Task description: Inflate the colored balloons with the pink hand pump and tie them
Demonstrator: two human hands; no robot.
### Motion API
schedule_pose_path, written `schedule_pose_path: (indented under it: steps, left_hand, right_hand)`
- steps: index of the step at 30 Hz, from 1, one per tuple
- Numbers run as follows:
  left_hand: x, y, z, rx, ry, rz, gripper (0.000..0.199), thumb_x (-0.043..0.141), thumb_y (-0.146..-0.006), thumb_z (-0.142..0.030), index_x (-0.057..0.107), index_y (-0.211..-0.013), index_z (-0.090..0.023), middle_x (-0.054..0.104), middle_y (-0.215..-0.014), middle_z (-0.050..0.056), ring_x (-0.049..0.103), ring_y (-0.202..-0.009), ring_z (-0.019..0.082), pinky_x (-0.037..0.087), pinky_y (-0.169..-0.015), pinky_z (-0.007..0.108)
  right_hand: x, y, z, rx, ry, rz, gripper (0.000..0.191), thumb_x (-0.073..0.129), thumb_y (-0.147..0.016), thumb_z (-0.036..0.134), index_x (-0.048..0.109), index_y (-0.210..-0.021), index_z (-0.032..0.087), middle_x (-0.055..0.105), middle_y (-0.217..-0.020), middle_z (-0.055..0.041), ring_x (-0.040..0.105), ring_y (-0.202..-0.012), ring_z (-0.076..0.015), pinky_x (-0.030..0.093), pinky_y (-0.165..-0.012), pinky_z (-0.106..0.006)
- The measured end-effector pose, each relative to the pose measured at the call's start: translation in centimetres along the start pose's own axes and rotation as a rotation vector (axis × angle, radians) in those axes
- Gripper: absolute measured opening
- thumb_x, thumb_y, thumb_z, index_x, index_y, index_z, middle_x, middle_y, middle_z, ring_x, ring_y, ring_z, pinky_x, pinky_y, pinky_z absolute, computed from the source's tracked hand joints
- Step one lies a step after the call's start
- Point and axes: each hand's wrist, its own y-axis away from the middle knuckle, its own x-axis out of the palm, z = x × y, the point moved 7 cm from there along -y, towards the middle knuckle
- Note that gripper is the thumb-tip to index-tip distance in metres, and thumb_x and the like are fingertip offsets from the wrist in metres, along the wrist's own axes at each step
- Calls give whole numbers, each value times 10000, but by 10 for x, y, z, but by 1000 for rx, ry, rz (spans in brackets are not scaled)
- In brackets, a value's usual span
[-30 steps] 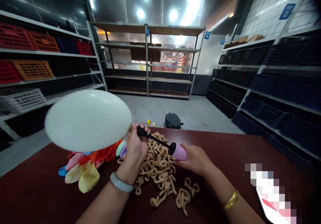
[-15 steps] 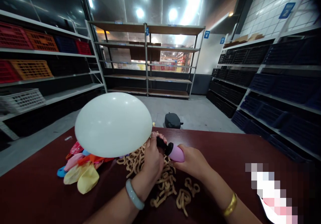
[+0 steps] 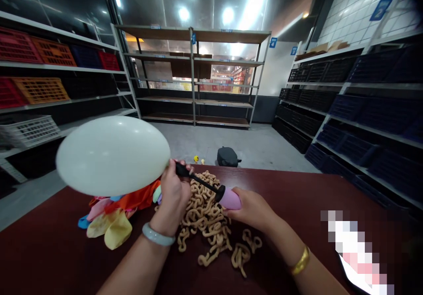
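Note:
A large pale-white inflated balloon (image 3: 112,156) is at the left, above the table. My left hand (image 3: 175,187) is closed at the balloon's neck and round the black end of a balloon pump. The neck itself is hidden by the fingers. My right hand (image 3: 253,207) grips the pump's pink body (image 3: 231,199). Between the two hands shows the pump's thin black rod (image 3: 206,185), drawn out. Beneath lies a heap of tan, curled, ring-like pieces (image 3: 208,220). Uninflated balloons (image 3: 115,229) in yellow, orange, pink and blue lie under the big balloon.
The dark red table (image 3: 284,185) spans the front. A white sheet-like thing (image 3: 350,268), partly pixelated, lies at its right. Beyond stand a dark bag-like object (image 3: 228,156) on the floor, metal shelves (image 3: 224,105), and racks of crates (image 3: 41,90) at both sides.
My left hand has moved left with the balloon and the pump's black end. The pump's rod now shows at greater length. My right hand has stayed almost in place.

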Motion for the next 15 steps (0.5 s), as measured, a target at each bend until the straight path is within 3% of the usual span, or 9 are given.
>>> schedule_pose_path:
  steps: [3, 7, 11, 15]
  left_hand:
    - [-6, -14, -16, 32, 7, -19, 167, 575, -878, -249, 486, -755, -178, 507, -653, -5, 508, -554, 129, 447, -549, 267]
    - [-3, -13, -15, 39, 5, 15, 151, 565, -885, -246, 493, -770, -178, 503, -658, -7, 511, -568, 128, 441, -544, 257]
    - [6, 3, 6, 38, -5, 80, 191, 644, -845, -303, 509, -788, -181, 522, -697, -4, 533, -613, 125, 446, -568, 247]
    - [12, 32, 39, -40, -40, 110, 231, 693, -808, -334, 518, -799, -183, 539, -724, -6, 543, -637, 118, 470, -622, 249]
  right_hand:
    - [-2, 0, -6, 1, 9, 34, 456, 673, -716, 614, 633, -983, 246, 720, -898, -40, 660, -774, -230, 345, -597, -266]
    - [-8, 1, -11, 2, 53, 31, 457, 682, -705, 606, 641, -976, 240, 725, -895, -45, 660, -778, -240, 332, -586, -271]
    - [-13, 1, -12, -13, 77, -5, 432, 679, -717, 586, 642, -965, 234, 726, -887, -48, 658, -760, -236, 318, -574, -271]
    - [-11, 2, -8, -7, 90, -27, 418, 669, -732, 584, 633, -951, 230, 726, -869, -47, 656, -738, -229, 305, -565, -268]
